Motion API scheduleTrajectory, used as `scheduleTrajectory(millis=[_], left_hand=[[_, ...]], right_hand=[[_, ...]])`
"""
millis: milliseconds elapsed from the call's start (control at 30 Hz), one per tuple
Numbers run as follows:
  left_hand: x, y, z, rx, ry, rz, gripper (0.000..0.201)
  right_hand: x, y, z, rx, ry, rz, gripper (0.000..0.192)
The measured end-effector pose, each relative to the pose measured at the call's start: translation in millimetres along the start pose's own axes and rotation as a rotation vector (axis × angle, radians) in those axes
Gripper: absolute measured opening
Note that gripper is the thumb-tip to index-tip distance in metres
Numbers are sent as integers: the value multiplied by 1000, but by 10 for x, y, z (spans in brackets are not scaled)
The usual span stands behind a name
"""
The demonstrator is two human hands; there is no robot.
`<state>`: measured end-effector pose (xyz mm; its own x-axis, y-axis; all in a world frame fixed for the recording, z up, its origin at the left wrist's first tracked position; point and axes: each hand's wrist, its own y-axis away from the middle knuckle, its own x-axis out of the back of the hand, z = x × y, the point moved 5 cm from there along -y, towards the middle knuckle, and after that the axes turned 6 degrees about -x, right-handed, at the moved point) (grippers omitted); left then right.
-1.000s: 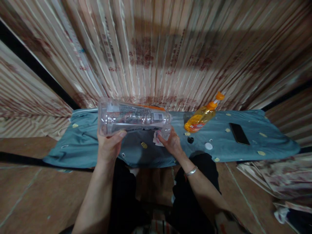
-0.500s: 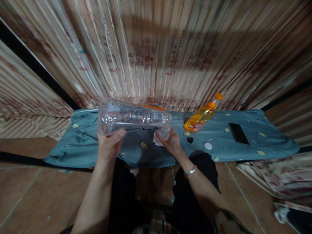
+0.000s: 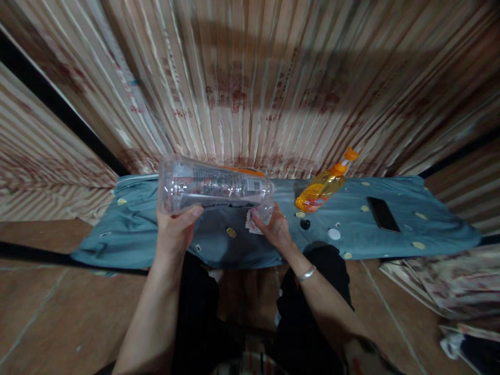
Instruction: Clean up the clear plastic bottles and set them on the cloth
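- The clear plastic bottle (image 3: pixel 214 186) is lying nearly level in the air above the blue cloth (image 3: pixel 128 234), its base toward the left and its neck toward the right.
- The left hand (image 3: pixel 175 232) is gripping the bottle's base end, its thumb pressing against the underside; the grip is closing on the bottle.
- The right hand (image 3: pixel 275 229) is meeting the bottle at its neck, its fingers curling around the mouth; the grip is narrow and holding the neck end, though what exactly lies under the fingers cannot be told.
- A small piece of paper (image 3: pixel 250 221) is showing just beside the right hand, on the cloth.
- An orange detergent bottle (image 3: pixel 324 187) is leaning tilted on the cloth, well right of the hands, its nozzle pointing up and right.
- A black cap (image 3: pixel 305 224) and a white cap (image 3: pixel 334 234) are lying near it, apart from each other.
- A dark phone (image 3: pixel 383 214) is lying flat farther right on the cloth.
- A striped curtain (image 3: pixel 250 94) is hanging behind the cloth.
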<state>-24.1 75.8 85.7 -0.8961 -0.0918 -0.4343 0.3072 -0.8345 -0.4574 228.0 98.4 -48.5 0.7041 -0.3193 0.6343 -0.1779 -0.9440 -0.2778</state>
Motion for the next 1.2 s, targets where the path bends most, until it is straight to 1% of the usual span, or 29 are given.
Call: scheduleTrajectory(millis=[300, 433, 667, 900, 1067, 1200], left_hand=[[-14, -17, 9, -31, -16, -33, 63], [-35, -16, 26, -20, -17, -46, 65], [-39, -22, 36, 3, -50, -41, 69], [-45, -28, 31, 4, -46, -48, 75], [-37, -21, 25, 11, -13, -35, 73], [-37, -19, 32, 20, -35, -21, 76]], right_hand=[[-11, 5, -9, 7, 40, 16, 79], [-6, 8, -15, 7, 21, 17, 76], [21, 2, -48, 14, -23, -1, 71], [35, -2, -74, 1, 13, -11, 69], [21, 0, -54, -33, 29, -19, 75], [13, 1, -39, -30, 34, -10, 73]])
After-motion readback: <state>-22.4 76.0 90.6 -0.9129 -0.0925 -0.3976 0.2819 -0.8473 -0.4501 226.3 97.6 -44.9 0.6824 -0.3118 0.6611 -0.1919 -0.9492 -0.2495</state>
